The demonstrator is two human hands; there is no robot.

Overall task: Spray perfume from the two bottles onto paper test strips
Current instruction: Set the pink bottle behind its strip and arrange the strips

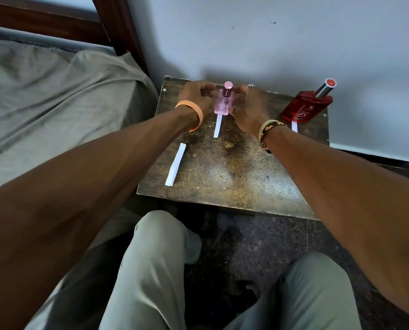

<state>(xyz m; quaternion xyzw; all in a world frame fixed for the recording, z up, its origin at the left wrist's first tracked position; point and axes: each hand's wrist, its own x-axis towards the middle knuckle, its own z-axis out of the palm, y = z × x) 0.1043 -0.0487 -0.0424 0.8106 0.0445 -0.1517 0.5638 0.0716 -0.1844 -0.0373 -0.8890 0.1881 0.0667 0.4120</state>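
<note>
fig.: seated person's knees [151, 270] were nearest, in pale trousers. bench [234, 182] stood beyond. loose paper strip [176, 164] lay on its front-left part. 2nd strip [217, 126] lay mid-bench, far end hidden at base of pink bottle [223, 103], which stood upright w/ cap on. left grip [197, 97] hung just left of bottle, fingers half-curled, a gap short of it, holding nothing. right grip [248, 106] was at bottle's right side, fingers curled toward glass; contact couldn't be told. red bottle [304, 107] stood capped at far-right corner, well apart, 3rd strip [294, 126] showing at its base. bed [43, 103] lay left, wall [270, 44] behind.
</note>
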